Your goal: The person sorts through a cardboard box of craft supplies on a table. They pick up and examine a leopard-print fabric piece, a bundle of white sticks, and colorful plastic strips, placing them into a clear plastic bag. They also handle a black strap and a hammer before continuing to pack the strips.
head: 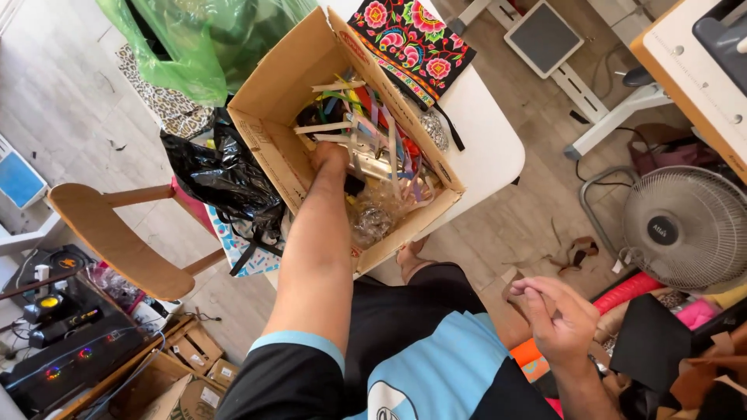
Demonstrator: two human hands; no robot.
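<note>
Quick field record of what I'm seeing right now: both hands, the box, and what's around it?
left hand: reaching into the cardboard box, among mixed strips and zips; grip hidden
right hand: raised beside the lap, fingers pinched together; whether it holds anything is unclear
box position: open, on the white table
beside box: black plastic bag, green plastic bag, embroidered floral cloth
floor: fan, wooden chair

One cardboard box (272, 117), one green plastic bag (187, 47), one black plastic bag (222, 175), one embroidered floral cloth (411, 43), one electric fan (685, 229), one wooden chair (117, 237), two hands.
</note>
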